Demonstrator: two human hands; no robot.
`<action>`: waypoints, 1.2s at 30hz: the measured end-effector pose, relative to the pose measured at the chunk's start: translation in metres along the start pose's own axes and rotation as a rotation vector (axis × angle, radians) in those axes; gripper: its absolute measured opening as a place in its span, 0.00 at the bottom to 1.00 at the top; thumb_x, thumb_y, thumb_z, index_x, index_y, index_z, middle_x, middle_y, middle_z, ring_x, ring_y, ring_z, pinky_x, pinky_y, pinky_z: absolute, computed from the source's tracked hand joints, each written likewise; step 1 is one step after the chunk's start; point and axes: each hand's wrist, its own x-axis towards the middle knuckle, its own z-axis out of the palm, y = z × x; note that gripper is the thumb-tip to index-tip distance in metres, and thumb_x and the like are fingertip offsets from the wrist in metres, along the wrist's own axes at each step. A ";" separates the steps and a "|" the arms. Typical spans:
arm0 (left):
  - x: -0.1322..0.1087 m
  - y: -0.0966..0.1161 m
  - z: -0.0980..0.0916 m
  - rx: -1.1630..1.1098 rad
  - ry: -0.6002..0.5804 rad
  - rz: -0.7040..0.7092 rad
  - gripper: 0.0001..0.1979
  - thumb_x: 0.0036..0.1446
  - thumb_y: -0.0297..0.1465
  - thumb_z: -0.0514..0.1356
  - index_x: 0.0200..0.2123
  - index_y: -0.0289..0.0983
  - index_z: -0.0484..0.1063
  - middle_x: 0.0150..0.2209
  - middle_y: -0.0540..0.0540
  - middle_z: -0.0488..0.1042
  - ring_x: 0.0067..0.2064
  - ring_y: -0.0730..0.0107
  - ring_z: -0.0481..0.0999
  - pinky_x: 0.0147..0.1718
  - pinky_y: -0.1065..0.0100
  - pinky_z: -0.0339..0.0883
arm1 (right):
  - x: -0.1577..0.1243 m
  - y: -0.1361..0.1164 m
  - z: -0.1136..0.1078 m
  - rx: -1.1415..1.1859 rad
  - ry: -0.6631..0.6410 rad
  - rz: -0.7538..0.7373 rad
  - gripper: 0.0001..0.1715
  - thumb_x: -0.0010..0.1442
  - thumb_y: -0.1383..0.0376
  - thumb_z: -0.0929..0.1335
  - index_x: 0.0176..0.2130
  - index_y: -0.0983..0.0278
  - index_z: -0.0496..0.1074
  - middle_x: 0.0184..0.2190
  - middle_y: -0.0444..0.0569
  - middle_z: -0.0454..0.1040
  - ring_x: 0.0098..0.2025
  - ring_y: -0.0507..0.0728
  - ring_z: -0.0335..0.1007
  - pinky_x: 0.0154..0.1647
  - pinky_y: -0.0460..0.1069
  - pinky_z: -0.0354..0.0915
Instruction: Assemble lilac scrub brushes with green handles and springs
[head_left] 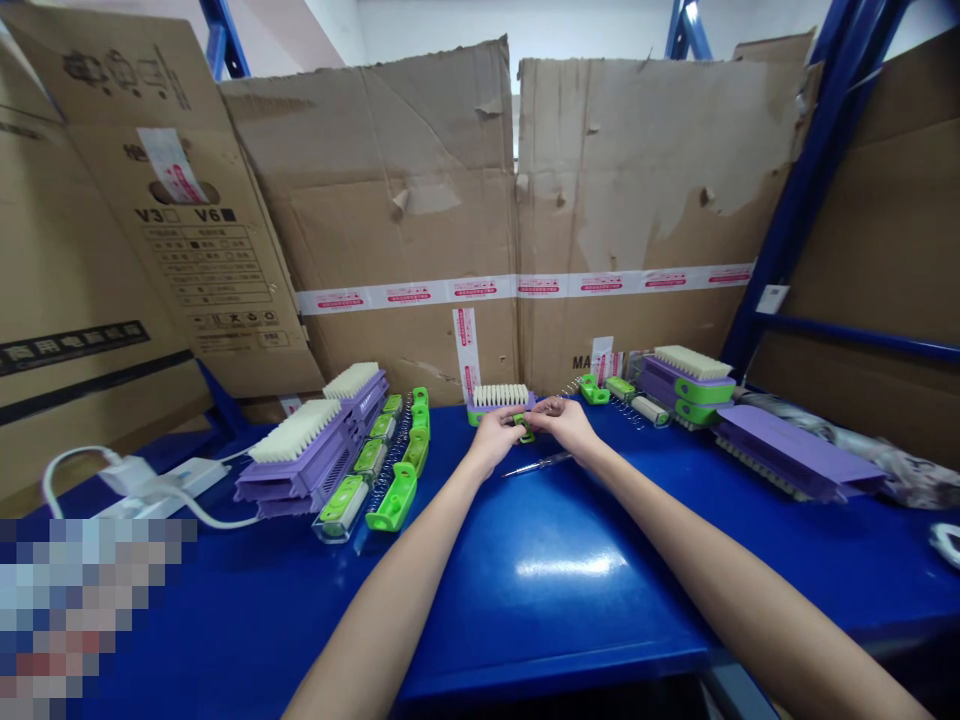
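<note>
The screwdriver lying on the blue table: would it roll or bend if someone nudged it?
The screwdriver may roll if pushed sideways: it looks slim and the table looks smooth and shiny, though its cross-section is too small to tell. It would probably feel light, being so thin. It looks straight and metallic, suggesting it's stiff.

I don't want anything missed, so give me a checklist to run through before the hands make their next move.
1. Green part between the fingertips of left hand and right hand: ok.
2. Spring fitted in that part: cannot tell, fingers cover much of it.
3. Brush bristles up, just behind the hands: ok.
4. Slim tool in hand: not ok, it lies on the table near the right wrist.
5. Power strip apart from the hands: ok, far left.
</note>
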 end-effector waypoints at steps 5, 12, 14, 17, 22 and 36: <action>-0.003 0.002 0.005 -0.012 0.040 0.049 0.30 0.39 0.15 0.60 0.50 0.30 0.68 0.36 0.44 0.78 0.24 0.78 0.72 0.24 0.75 0.66 | 0.003 0.005 0.000 -0.103 -0.003 -0.096 0.16 0.39 0.59 0.74 0.26 0.67 0.70 0.20 0.45 0.72 0.25 0.52 0.67 0.29 0.48 0.63; -0.004 0.004 0.003 -0.048 0.021 0.024 0.29 0.37 0.13 0.58 0.47 0.30 0.69 0.33 0.45 0.77 0.25 0.77 0.72 0.24 0.75 0.66 | 0.006 0.014 0.000 -0.224 0.021 -0.122 0.17 0.41 0.57 0.73 0.26 0.67 0.71 0.24 0.48 0.74 0.27 0.54 0.68 0.31 0.48 0.64; -0.003 0.003 0.002 -0.040 0.018 0.022 0.26 0.37 0.14 0.59 0.45 0.30 0.70 0.32 0.45 0.77 0.25 0.76 0.73 0.25 0.74 0.67 | 0.007 0.015 0.000 -0.231 0.023 -0.123 0.17 0.41 0.56 0.73 0.27 0.67 0.71 0.24 0.48 0.74 0.28 0.54 0.69 0.31 0.48 0.65; -0.002 0.000 0.001 -0.027 0.019 0.024 0.26 0.38 0.15 0.59 0.45 0.32 0.70 0.32 0.46 0.77 0.24 0.76 0.72 0.25 0.73 0.67 | 0.007 0.015 -0.001 -0.230 0.028 -0.107 0.18 0.41 0.56 0.73 0.27 0.67 0.71 0.24 0.48 0.74 0.28 0.54 0.69 0.31 0.48 0.65; -0.001 -0.002 0.000 -0.031 0.009 0.044 0.25 0.37 0.15 0.60 0.44 0.32 0.71 0.29 0.48 0.76 0.23 0.77 0.71 0.24 0.73 0.66 | 0.005 0.014 -0.001 -0.234 0.037 -0.068 0.19 0.40 0.55 0.73 0.27 0.67 0.70 0.23 0.48 0.74 0.26 0.54 0.68 0.29 0.48 0.65; 0.001 -0.004 0.002 0.011 0.028 0.080 0.22 0.39 0.13 0.60 0.42 0.30 0.73 0.30 0.45 0.78 0.28 0.74 0.75 0.28 0.75 0.67 | 0.003 0.013 0.000 -0.225 0.044 -0.058 0.19 0.41 0.54 0.73 0.28 0.66 0.70 0.21 0.47 0.73 0.25 0.53 0.70 0.25 0.46 0.64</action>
